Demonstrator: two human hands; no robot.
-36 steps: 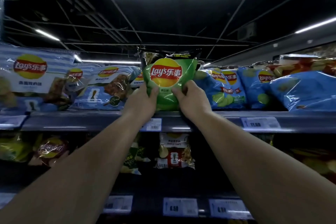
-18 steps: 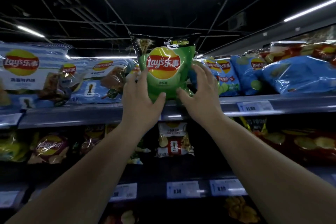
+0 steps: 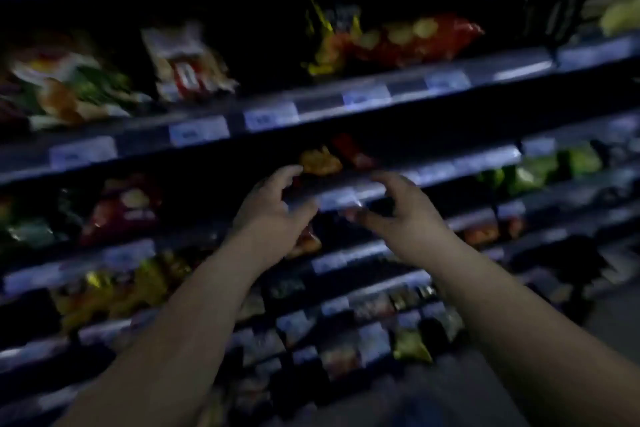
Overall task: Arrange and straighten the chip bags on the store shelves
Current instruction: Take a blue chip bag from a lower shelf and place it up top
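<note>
Forearms (image 3: 173,322) raised, left hand (image 3: 273,215) and right hand (image 3: 403,218) empty, fingers (image 3: 389,181) loosely curled, apart

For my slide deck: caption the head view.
Left hand and right hand, both empty, hover before dim, blurred shelves of chip bags.

Both hands have let go of the green chip bag and come down from the top shelf. The left hand (image 3: 273,218) and right hand (image 3: 398,215) now hang empty, fingers loosely curled, below and to the right of the white-and-red bag (image 3: 187,62), which sat beneath them a second ago. The view has tipped down and blurred, so the green chip bag and ceiling are out of sight.
</note>
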